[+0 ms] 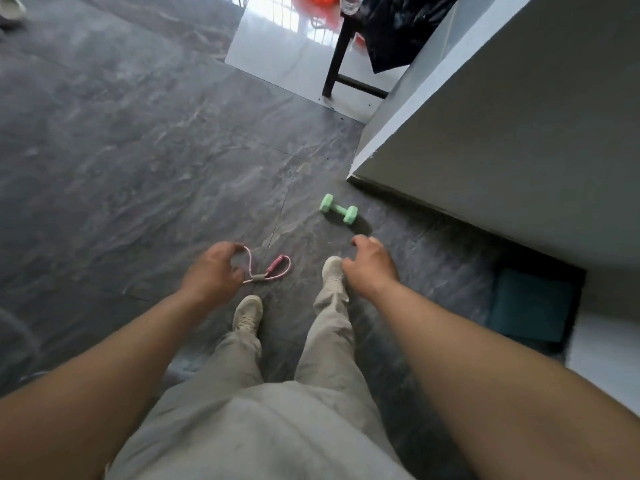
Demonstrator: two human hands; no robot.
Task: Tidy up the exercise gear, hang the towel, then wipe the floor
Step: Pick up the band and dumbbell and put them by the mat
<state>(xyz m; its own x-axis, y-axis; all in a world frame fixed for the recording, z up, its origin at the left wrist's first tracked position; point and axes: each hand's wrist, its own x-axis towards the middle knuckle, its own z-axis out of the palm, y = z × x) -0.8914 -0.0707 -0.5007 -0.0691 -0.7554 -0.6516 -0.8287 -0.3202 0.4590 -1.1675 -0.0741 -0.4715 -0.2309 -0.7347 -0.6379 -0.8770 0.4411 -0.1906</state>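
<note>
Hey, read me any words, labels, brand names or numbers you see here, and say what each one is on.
No text can be read.
The green dumbbell and pink jump rope show no marking.
The clear bottle at the top edge is too blurred to tell.

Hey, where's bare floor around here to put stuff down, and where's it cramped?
The wide dark floor left of the jump rope and ahead of it, up to the white tiles, lies bare. Crowded: the strip between the green dumbbell and the grey block, and around the shoes beside the rope.
</note>
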